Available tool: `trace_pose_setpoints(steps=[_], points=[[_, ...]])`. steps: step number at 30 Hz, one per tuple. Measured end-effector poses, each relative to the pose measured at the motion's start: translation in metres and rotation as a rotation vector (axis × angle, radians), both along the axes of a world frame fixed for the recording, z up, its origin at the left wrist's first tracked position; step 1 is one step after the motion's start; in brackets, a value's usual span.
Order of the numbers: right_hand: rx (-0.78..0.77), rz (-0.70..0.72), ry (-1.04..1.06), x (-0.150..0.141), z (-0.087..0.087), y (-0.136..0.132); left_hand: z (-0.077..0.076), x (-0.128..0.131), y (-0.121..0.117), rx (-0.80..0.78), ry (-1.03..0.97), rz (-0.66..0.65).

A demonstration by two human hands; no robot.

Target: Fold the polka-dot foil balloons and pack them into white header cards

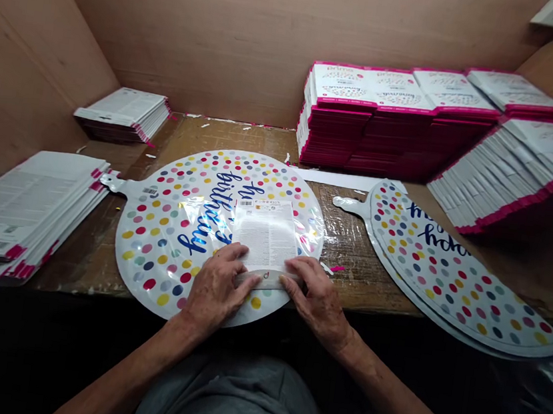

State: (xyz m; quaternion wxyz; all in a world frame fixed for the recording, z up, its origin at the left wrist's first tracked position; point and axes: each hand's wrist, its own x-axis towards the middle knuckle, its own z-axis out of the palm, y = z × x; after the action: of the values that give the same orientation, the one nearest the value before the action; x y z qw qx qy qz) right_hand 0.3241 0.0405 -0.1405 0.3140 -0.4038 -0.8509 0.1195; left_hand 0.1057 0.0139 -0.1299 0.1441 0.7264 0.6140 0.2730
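A flat foil balloon [155,246] with coloured dots and blue "happy birthday" lettering lies on the table, its neck pointing left. On top of it rests a white printed card [267,236] with small text and a barcode. My left hand [219,287] grips the near left corner of this card, thumb along its pale bottom strip. At the near right corner, my right hand [318,299] holds the same strip between thumb and bent fingers. A small dark red mark shows on the strip between my thumbs. What lies under the card is hidden.
More dotted balloons [449,282] lie stacked at right, overhanging the table's front edge. Pink-edged packets [365,137] stand piled at the back right, others [513,169] lean beside them. Printed packets [19,202] lie at left, with a smaller pile [124,111] behind. Wooden walls enclose the table.
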Motion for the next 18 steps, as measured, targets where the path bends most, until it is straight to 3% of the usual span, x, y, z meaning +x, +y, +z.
trace_pose_setpoints(steps=[4,9,11,13,16,18], points=[[0.293,0.133,-0.255,0.017,-0.008,-0.007,-0.01,0.008,0.003,0.073,0.075,0.2],[0.415,0.166,-0.123,0.034,-0.007,-0.015,-0.007,0.012,-0.009,0.077,-0.027,0.3],[0.421,0.094,-0.028,0.031,-0.002,-0.015,0.004,0.013,-0.014,0.015,-0.209,0.371],[0.436,0.03,0.069,0.021,0.004,-0.012,0.015,0.014,-0.016,-0.15,-0.521,0.41],[0.44,0.087,0.097,-0.004,0.011,-0.001,0.026,0.013,-0.011,-0.453,-1.06,0.363],[0.401,0.116,0.032,-0.027,0.015,0.009,0.028,0.009,-0.004,-0.484,-1.284,0.364]])
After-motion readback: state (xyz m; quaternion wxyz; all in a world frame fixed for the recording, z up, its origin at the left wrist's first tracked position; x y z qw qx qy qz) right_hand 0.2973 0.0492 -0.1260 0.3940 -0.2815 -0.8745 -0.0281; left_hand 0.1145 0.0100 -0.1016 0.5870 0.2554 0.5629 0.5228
